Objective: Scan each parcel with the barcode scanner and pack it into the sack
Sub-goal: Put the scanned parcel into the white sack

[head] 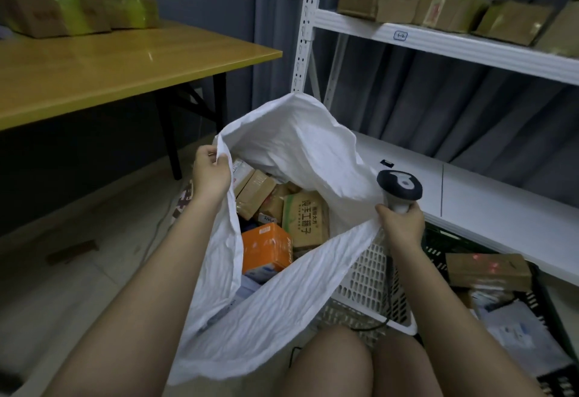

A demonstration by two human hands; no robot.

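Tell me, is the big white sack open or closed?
Open. The left hand and right hand hold the white sack apart at its rim, and parcels show inside.

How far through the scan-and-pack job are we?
Done: the white woven sack already holds several cardboard parcels. In hand: left hand and right hand hold its mouth open, the right also gripping the barcode scanner. Left: a brown parcel in the dark crate.
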